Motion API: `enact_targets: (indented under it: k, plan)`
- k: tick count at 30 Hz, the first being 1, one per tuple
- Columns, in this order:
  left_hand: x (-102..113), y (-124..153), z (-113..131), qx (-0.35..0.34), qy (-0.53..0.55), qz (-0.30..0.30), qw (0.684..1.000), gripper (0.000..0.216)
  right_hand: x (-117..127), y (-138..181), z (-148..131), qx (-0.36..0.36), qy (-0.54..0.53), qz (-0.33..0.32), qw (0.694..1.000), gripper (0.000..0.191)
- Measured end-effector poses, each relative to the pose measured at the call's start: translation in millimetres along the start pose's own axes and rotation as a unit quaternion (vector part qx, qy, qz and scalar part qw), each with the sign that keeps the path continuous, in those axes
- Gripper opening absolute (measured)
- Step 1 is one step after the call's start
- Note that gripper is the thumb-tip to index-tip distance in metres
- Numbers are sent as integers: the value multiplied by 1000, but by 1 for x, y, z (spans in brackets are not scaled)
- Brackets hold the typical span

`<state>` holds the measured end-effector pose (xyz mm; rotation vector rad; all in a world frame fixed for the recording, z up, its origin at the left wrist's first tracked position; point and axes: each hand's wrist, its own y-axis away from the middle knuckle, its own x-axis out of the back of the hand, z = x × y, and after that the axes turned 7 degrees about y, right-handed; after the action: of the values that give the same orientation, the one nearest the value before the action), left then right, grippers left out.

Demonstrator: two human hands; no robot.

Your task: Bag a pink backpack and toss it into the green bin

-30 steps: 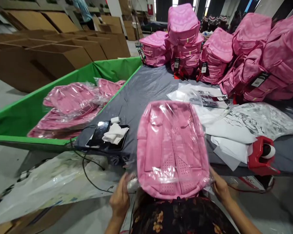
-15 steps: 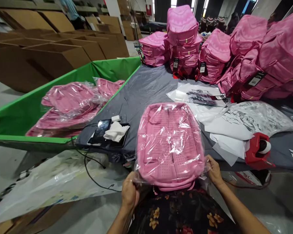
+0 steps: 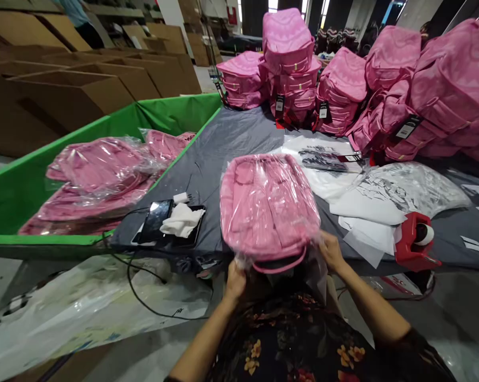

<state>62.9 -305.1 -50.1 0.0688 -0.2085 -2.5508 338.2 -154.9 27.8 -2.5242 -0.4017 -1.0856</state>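
From my end of the feed, I have both hands on the near end of a pink backpack (image 3: 268, 204) covered by a clear plastic bag (image 3: 318, 278). My left hand (image 3: 236, 281) is closed on the plastic at the near left corner, fingers curled in. My right hand (image 3: 330, 252) grasps the plastic at the opposite near corner, a little farther forward than the left. The backpack lies ahead of and between the two hands, its near end jutting past the edge of the grey-covered table (image 3: 207, 159); I can't tell how much of it rests on the cloth. A pink carry loop (image 3: 281, 269) pokes out toward me between the hands.

Ahead and to the left of my left hand I make out a dark-screened phone (image 3: 156, 218), a crumpled white cloth (image 3: 181, 220) just beside it and a white charger plug (image 3: 181, 198) behind the cloth. Farther left of that hand, a green-walled bin (image 3: 44, 239) holds bagged pink backpacks (image 3: 99, 164). Right of my right hand sits a red tape dispenser (image 3: 414, 246), white sheets (image 3: 368, 209) touching it. Well beyond both hands, unbagged pink backpacks (image 3: 289, 53) stand in piles.
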Motion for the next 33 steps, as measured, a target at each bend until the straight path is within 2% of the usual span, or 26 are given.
enact_targets:
  k: [1, 2, 4, 6, 7, 9, 10, 11, 13, 15, 16, 18, 21, 24, 27, 29, 31, 33]
  plan:
    - [3, -21, 11, -7, -6, -4, 1000, 39, 9, -21, -2, 6, 17, 14, 1000, 33]
    - [9, -38, 21, -31, -32, 17, 999, 32, 19, -39, -1, 10, 35, 35, 999, 28]
    - [30, -61, 34, -110, -34, 145, 983, 23, 40, -61, 5, 4, 72, 113, 991, 18]
    - [52, -64, 34, -140, -27, 242, 960, 28, 54, -62, 18, -26, 106, 162, 981, 16]
    - [59, -58, 30, -137, -19, 274, 952, 30, 57, -56, 25, -53, 117, 166, 978, 16]
    - [59, -36, 17, -76, 13, 288, 955, 33, 54, -33, 39, -135, 112, 139, 975, 22]
    - [52, -22, 9, -25, 35, 263, 964, 40, 51, -19, 45, -187, 87, 112, 972, 29]
    - [41, -8, 2, 30, 56, 213, 975, 50, 46, -5, 48, -237, 49, 85, 967, 37]
    - [9, 13, -5, 93, 66, 68, 991, 66, 35, 19, 47, -294, -20, 44, 955, 49]
    - [-29, 21, -4, 50, 17, -68, 996, 64, 22, 34, 35, -285, -25, 25, 958, 54]
    - [-49, 20, 0, 8, -19, -111, 994, 57, 15, 38, 25, -267, 2, 17, 963, 57]
    - [-86, 10, 8, -58, -95, -154, 982, 44, 1, 39, 2, -240, 77, -13, 968, 68]
    - [-127, -4, 17, -59, -164, -165, 971, 30, -16, 36, -22, -238, 180, -52, 953, 85]
    - [-142, -3, 21, -58, -166, -183, 967, 24, -21, 42, -23, -215, 243, -53, 944, 80]
    - [-138, 3, 21, -117, -152, -251, 949, 28, -17, 60, -11, -175, 250, -29, 952, 70]
    - [-134, 2, 20, -170, -153, -308, 923, 33, -14, 74, -4, -155, 237, -16, 959, 77]
    - [-134, -6, 18, -237, -169, -363, 885, 38, -15, 86, 1, -134, 226, -12, 965, 85]
    - [-138, -17, 18, -319, -202, -387, 841, 38, -19, 94, 4, -123, 230, -1, 965, 85]
